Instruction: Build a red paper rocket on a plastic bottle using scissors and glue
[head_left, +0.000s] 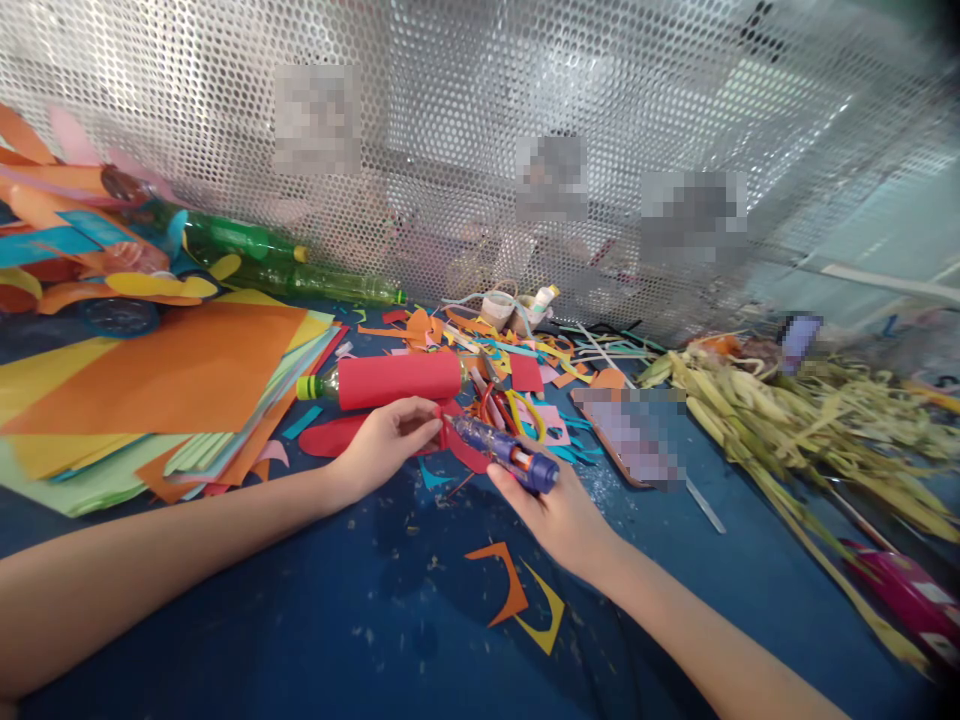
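My right hand is wrapped round a blue hot glue gun, whose nozzle points left at a red paper piece. With thumb and fingers pinched, my left hand holds that red paper piece close to the nozzle. Just behind lies a plastic bottle wrapped in red paper, its green cap to the left. Another red paper shape shows beside my left wrist, partly covered by the hand. Yellow-handled scissors lie behind the glue gun.
Stacked coloured paper covers the left. Green bottles lie at the back left, near a paper-decorated model. Paper scraps are strewn in the middle, with offcuts nearer me. A phone and dried husks lie right.
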